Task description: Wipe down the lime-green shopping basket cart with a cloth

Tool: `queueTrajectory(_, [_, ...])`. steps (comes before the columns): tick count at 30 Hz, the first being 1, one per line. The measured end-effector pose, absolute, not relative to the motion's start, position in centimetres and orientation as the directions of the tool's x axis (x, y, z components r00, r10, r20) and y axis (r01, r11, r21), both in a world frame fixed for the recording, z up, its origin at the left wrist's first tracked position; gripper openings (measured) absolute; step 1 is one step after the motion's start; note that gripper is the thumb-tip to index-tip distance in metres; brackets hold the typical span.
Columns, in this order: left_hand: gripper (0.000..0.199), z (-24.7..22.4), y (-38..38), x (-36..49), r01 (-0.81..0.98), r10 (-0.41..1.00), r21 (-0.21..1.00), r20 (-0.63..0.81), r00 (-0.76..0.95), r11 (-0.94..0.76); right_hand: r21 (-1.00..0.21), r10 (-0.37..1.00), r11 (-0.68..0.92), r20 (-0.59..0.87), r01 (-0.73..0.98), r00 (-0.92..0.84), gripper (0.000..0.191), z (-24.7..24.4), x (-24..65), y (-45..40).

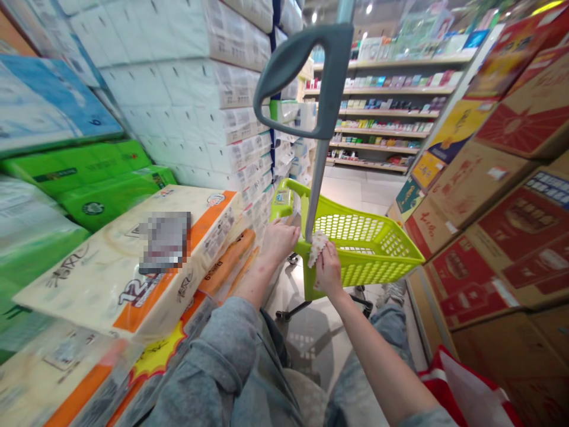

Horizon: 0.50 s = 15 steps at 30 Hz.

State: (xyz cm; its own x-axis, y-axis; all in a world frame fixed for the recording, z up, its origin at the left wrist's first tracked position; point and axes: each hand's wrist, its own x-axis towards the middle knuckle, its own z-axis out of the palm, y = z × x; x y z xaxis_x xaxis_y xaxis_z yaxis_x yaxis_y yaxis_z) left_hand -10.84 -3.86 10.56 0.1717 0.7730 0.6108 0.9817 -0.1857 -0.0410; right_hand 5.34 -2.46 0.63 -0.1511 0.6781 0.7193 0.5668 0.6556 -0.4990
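Note:
A lime-green wheeled shopping basket [373,237] stands in front of me, its grey pole and grey loop handle [334,83] rising above it. My right hand [328,270] is closed on a crumpled white, speckled cloth or wipe [317,248], which touches the basket's near end beside the pole. My left hand [280,240] rests at the basket's near left edge with its fingers curled; what they hold, if anything, is hidden.
Packs of tissue paper [178,118] are stacked high on the left, with a pixelated object [166,243] on a cream pack [98,261]. Red and brown cartons [511,219] line the right. A red bag [466,385] sits at lower right; stocked shelves [382,112] stand ahead.

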Motion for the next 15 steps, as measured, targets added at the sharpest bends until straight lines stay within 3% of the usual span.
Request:
queueTrajectory(5, [0.043,10.4,-3.9,-10.5,0.981,0.774,-0.038,0.608,0.174,-0.191,-0.474,0.678,0.652,0.714,0.591,-0.175,0.030,-0.7,9.8,-0.5])
queueTrajectory(11, [0.041,10.1,-3.8,-10.0,0.982,0.761,-0.019,0.630,0.157,-0.187,-0.524,0.749,0.497,0.662,0.692,-0.036,0.027,-3.2,15.1,0.1])
queueTrajectory(15, [0.040,10.1,-3.7,-9.7,0.980,0.760,-0.002,0.632,0.155,-0.198,-0.636,0.761,0.380,0.628,0.671,0.164,0.019,-4.1,14.7,-1.8])
